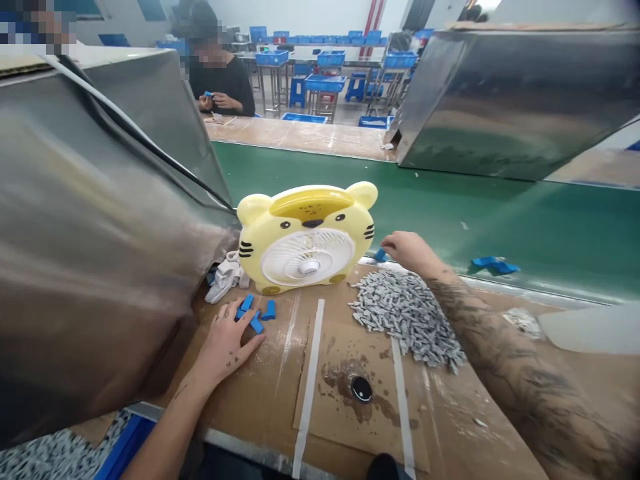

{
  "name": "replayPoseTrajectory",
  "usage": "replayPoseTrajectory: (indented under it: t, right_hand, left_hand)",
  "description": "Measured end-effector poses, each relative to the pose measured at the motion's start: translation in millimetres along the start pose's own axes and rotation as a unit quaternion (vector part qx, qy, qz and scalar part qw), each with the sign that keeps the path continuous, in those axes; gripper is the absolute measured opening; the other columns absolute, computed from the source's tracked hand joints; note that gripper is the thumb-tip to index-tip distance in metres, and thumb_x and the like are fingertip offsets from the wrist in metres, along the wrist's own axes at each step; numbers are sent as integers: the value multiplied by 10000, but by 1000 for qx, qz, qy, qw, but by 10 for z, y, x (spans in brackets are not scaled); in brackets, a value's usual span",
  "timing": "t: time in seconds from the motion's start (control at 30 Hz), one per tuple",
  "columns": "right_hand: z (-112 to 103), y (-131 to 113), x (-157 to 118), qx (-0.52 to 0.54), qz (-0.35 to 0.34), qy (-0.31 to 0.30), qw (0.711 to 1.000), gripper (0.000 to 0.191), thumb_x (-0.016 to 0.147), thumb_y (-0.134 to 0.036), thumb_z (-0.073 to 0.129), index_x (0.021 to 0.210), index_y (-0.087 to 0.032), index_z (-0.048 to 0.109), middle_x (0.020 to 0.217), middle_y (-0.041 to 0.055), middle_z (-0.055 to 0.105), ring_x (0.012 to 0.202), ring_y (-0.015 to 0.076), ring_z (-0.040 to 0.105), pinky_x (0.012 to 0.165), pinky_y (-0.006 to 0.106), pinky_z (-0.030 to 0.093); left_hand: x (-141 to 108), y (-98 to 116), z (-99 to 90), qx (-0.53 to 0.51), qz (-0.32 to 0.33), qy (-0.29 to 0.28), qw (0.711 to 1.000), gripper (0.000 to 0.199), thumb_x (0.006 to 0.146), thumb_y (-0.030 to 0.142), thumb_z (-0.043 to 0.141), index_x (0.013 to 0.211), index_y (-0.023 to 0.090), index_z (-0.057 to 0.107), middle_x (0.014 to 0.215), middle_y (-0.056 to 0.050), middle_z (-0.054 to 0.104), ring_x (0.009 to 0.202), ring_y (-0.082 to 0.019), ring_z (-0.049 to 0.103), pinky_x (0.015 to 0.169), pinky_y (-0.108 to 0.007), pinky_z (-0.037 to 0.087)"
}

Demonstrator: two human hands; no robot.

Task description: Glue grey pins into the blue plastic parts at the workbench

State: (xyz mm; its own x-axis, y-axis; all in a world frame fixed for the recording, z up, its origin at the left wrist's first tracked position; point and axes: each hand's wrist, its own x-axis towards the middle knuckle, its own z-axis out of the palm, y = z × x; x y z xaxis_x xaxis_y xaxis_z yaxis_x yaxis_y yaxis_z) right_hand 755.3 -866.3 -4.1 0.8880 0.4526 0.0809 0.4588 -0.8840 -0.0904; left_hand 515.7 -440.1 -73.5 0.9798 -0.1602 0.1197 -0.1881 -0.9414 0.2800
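Note:
My left hand (pixel 227 340) rests on the cardboard-covered bench with its fingers spread, the fingertips at several small blue plastic pieces (pixel 269 310). It closes on none of them. At the bench's far edge my right hand (pixel 407 250) pinches one blue plastic piece (pixel 381 255) by its upper end. Just left of that hand stands a yellow animal-faced fan (pixel 307 230) with a white grille. A heap of small grey pieces (pixel 405 313) lies in front of my right hand, partly behind my forearm.
A green conveyor belt (pixel 310 170) runs behind the fan, with blue pieces (pixel 495 265) on it at right. Metal housings (pixel 500 107) stand on both sides. A small dark round object (pixel 361 389) sits on wet-stained cardboard. Across the belt, a person (pixel 223 80) handles a blue piece.

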Motion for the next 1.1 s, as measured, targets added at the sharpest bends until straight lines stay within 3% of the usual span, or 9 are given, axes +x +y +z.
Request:
replayPoseTrajectory:
  t: [0.2,0.27,0.43,0.53,0.7,0.9,0.97,1.07,1.1]
  right_hand:
    - [7,-222,-207,-10,2,4,1000,320,972,-198,523,1199,-72,710,1060,173,723,975,273,640,842,360,478]
    - [1,-453,-412,7,-62,-35,997,263,987,-243,533,1109,-141,743,1053,118,726,975,237,629,866,333,471]
    - [171,-984,-727,-1,-156,-109,982,125,889,-177,629,855,-160,748,876,106,713,973,266,575,856,356,418]
    - [297,-1084,-741,-21,-137,-106,985,122,839,-86,612,773,-132,704,839,139,696,947,287,565,800,360,386]
    - [368,-1023,-767,7,-129,-77,989,103,857,-102,605,818,-147,689,848,109,699,905,261,600,797,346,402]
    - [345,-870,-887,83,-119,-13,989,195,973,-228,558,979,-162,742,927,108,733,910,268,655,775,362,506]
    - [286,-843,-985,137,-118,21,983,248,1005,-308,541,1018,-177,751,973,110,739,929,270,672,777,375,537]
    - [140,-895,-1259,236,-114,37,964,262,1025,-349,536,1020,-210,758,988,88,743,899,243,696,760,362,563]
    - [86,-938,-1377,257,-112,31,959,246,1027,-342,540,1029,-220,754,988,80,742,888,231,699,751,349,565]
  left_hand:
    - [90,-2,46,2,23,-14,1000,646,884,566,636,1404,188,570,1537,-208,360,1318,-405,464,1019,-537,491]
    - [177,86,67,25,28,-13,999,665,877,602,627,1384,175,580,1516,-218,390,1295,-419,464,1007,-550,487]
    - [351,366,145,25,17,4,1000,360,954,294,497,1226,136,673,1185,-196,612,1120,-371,527,951,-515,481]
    - [330,450,165,-171,-49,20,984,295,872,267,587,1103,141,719,1086,-179,646,1113,-381,510,989,-537,426]
    - [246,396,144,-496,-147,48,854,287,703,303,784,963,185,763,1044,-125,687,1143,-339,527,1048,-462,399]
    - [235,473,5,-658,-250,80,706,434,885,537,557,1020,140,667,1071,-159,678,900,-255,668,604,-291,492]
    - [183,628,-26,-752,-284,41,593,374,891,504,587,955,141,651,1078,-151,672,904,-235,674,602,-272,503]
    - [37,915,19,-872,-320,-67,365,268,867,427,684,933,171,645,1062,-85,644,887,-186,660,598,-235,511]
    - [-17,1000,57,-887,-306,-96,332,262,854,423,708,927,179,650,1040,-72,632,863,-178,653,553,-212,491]
